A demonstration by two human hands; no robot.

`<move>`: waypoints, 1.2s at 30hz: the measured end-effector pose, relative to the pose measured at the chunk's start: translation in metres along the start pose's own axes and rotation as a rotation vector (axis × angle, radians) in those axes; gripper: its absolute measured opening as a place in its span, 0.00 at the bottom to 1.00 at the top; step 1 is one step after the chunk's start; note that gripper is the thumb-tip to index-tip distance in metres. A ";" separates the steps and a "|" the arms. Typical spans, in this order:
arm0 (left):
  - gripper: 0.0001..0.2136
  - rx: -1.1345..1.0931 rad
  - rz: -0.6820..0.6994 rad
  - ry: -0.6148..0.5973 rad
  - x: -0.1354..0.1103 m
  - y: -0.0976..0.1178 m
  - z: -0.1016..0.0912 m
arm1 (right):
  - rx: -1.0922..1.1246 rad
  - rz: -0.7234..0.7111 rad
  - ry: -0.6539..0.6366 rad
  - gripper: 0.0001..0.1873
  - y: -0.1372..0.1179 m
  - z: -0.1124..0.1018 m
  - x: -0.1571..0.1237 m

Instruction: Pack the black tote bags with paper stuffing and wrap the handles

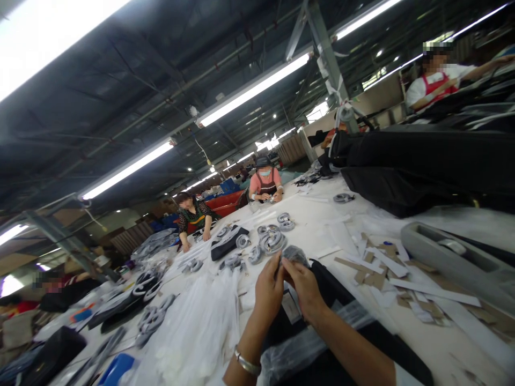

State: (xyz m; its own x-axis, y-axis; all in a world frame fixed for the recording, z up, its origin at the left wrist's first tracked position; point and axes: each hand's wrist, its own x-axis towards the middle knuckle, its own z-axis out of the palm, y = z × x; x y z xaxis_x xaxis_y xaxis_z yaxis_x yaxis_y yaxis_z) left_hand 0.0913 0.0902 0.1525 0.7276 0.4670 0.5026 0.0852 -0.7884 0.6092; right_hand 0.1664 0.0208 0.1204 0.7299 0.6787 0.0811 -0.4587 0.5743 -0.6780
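Note:
My left hand and my right hand meet just above the white table, near its middle. Both have their fingers pinched together on a small grey bundle that looks like a coiled strap or a bagged part. A silver bracelet sits on my left wrist. Under my hands lies a black piece of fabric or a bag with a clear plastic sleeve over it.
Several grey coiled straps lie just beyond my hands. White plastic bags pile up at the left. Paper and cardboard strips and a grey moulded tray lie at the right. Black bags are stacked beyond. Other people work further along the table.

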 end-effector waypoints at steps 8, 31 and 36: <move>0.25 -0.151 -0.160 -0.172 0.003 -0.005 -0.020 | -0.058 -0.012 0.016 0.20 0.007 -0.008 -0.010; 0.21 -0.792 -0.548 -0.176 -0.023 -0.018 -0.011 | -1.561 -0.033 -0.083 0.14 -0.119 -0.149 0.042; 0.21 -0.744 -0.527 -0.167 -0.028 -0.015 -0.005 | -1.897 0.119 0.001 0.10 -0.115 -0.188 0.072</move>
State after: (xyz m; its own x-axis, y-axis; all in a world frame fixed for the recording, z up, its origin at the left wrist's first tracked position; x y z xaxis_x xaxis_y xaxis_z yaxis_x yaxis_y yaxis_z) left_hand 0.0658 0.0913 0.1323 0.8127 0.5826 -0.0112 0.0159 -0.0030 0.9999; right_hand 0.3670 -0.0830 0.0666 0.7412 0.6710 -0.0196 0.5838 -0.6587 -0.4747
